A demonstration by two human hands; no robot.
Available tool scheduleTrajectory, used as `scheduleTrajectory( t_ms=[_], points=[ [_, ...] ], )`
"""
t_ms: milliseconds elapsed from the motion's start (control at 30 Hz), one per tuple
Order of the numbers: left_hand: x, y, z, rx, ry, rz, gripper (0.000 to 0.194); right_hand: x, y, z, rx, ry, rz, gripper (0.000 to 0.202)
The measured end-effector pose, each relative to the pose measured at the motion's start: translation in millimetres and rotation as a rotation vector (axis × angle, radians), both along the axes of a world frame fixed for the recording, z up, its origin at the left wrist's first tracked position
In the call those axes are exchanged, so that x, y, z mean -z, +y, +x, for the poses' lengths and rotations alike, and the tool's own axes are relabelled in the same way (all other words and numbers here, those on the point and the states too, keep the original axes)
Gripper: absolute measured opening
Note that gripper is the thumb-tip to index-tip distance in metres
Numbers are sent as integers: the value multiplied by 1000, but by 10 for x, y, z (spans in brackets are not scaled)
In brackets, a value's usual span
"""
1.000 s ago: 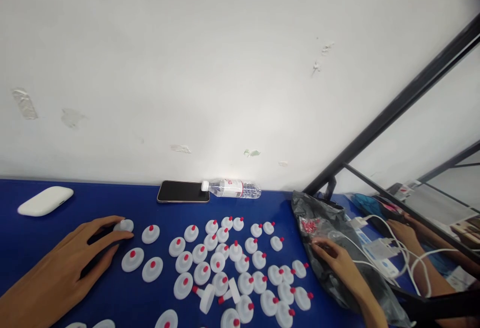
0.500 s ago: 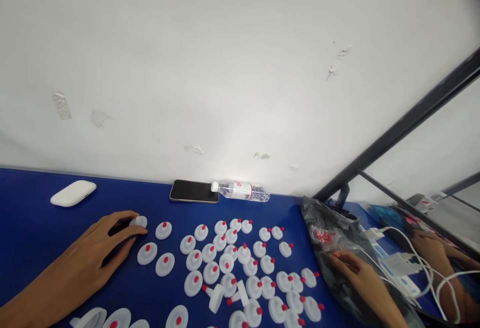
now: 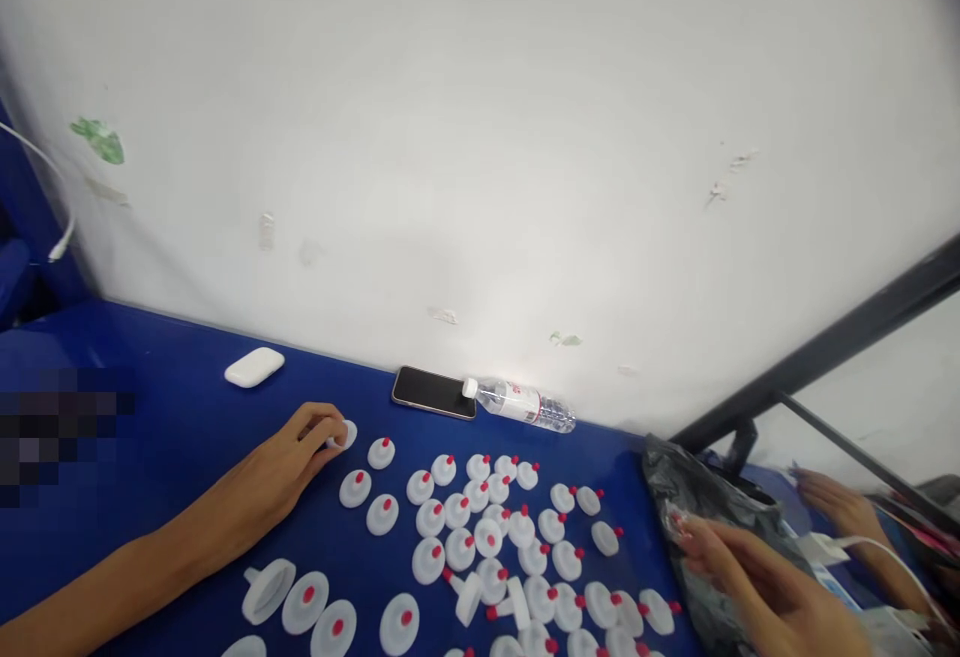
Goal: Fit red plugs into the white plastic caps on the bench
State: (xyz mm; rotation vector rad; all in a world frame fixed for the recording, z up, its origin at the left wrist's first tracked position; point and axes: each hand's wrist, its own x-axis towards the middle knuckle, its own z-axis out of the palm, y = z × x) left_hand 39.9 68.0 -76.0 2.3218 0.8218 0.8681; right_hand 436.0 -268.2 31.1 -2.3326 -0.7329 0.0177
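At the upper left of the scattered pieces, my left hand (image 3: 311, 447) has its fingers closed around the edge of a white round spout lid (image 3: 346, 434); no red tip shows on it. Just right of it are several similar lids with red tips, such as this red-tipped lid (image 3: 382, 453). My right hand (image 3: 765, 582), smeared by motion, is pinched over a black plastic bag (image 3: 675, 472). Something clear and reddish shows at its fingertips, too blurred to name. Two lids lie on their sides among the group, one being this tipped lid (image 3: 469, 597).
Along the wall lie a white oval case (image 3: 255, 367), a phone (image 3: 427, 392) and a water bottle (image 3: 529, 405) on the blue table (image 3: 172, 347). A black metal frame (image 3: 825, 357) slants up at right. Beyond it are white cables (image 3: 885, 542) and another hand (image 3: 844, 507).
The view has swung left, so things on the table sit farther right. My right hand has lifted somewhat from the bag, fingers pinched. My left hand stays at the same lid, its fingers drawn closer together.
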Motion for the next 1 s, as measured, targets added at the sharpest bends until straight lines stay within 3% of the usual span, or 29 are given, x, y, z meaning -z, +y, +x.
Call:
scheduleTrajectory(
  t_ms=[167, 267, 333, 500, 767, 933, 1000],
  points=[
    [-96, -21, -68, 45, -59, -61, 32, -276, 1043, -1138, -594, 32, 72, 42],
    [-153, -90, -108, 89, -52, 9, 29, -274, 1506, -1655, -850, 26, 79, 35],
    [-192, -142, -131, 131, -49, 86, 26, -227, 1731, -1873, -940, -6, 33, 31],
    [-267, -220, -148, 194, -111, 263, 26, -102, 2008, -2114, -1043, -160, -17, 34],
    [-321, -247, -154, 203, -186, 464, 25, -35, 2043, -2261, -1069, -144, -18, 36],
    [-307, -207, -196, 197, -257, 630, 26, -37, 2088, -2263, -1010, 163, 102, 14],
    [-304, -202, -219, 206, -272, 653, 26, -60, 2095, -2235, -975, 358, 149, 29]
  ],
)
